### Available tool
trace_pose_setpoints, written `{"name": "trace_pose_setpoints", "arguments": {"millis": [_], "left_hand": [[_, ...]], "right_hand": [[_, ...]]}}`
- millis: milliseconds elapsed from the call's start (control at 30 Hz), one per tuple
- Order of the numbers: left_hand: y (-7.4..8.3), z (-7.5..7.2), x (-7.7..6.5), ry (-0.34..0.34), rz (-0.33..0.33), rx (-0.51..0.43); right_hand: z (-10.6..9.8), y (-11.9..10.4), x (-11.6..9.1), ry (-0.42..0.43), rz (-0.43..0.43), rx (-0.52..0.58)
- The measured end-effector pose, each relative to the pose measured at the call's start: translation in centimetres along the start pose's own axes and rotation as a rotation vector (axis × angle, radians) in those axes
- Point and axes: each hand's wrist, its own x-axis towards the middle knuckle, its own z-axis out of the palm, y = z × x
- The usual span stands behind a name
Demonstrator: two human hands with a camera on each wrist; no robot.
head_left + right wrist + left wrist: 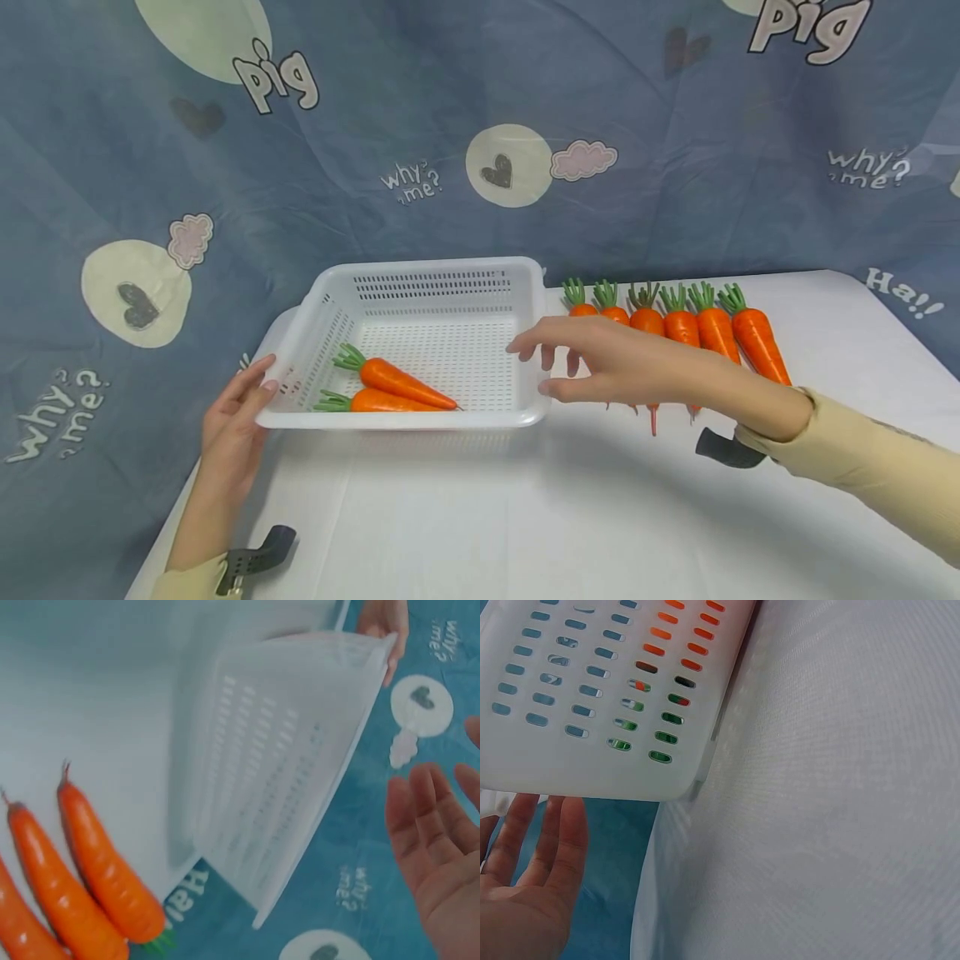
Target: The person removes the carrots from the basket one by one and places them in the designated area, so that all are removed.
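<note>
A white perforated plastic basket point(435, 420) stands at the table's left side, with two orange carrots point(401, 384) lying near its front left corner. My left hand point(236, 425) touches the basket's left rim with nearly straight fingers point(570, 840). Above the basket's right rim reaches my right hand point(592, 354), holding nothing, its fingers loosely bent and spread from the thumb. Several more carrots point(761, 342) with green tops lie side by side right of the basket, some partly hidden behind my right hand and forearm. Seen from the right wrist, the hand's fingers point(427, 810) are apart from the basket.
A white cloth covers the table point(600, 517). Right behind it hangs a blue printed fabric point(420, 92), which also shows along the left side. A dark wrist mount point(727, 448) sits under the right sleeve, another on the left wrist.
</note>
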Motion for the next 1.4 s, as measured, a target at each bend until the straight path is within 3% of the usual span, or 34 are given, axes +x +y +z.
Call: {"name": "trace_pose_setpoints", "arguments": {"millis": [300, 500, 767, 967, 1167, 1400], "left_hand": [[0.0, 0.0, 0.0, 0.008, -0.004, 0.000], [0.0, 0.1, 0.1, 0.010, 0.005, 0.005], [-0.1, 0.1, 0.0, 0.004, 0.000, 0.016], [0.0, 0.0, 0.0, -0.003, 0.005, -0.007], [0.2, 0.1, 0.0, -0.010, 0.004, -0.016], [0.1, 0.1, 0.1, 0.001, 0.007, -0.014]], "right_hand": [[1.5, -0.5, 2.3, -0.040, -0.081, 0.055], [3.1, -0.8, 4.2, -0.019, -0.121, 0.104], [6.5, -1.5, 6.2, -0.013, -0.113, 0.208], [7.5, -1.7, 7.8, 0.022, -0.138, 0.217], [7.7, -1.8, 9.2, 0.034, -0.109, 0.254], [8.1, -1.7, 10.9, 0.058, -0.004, 0.302]]}}
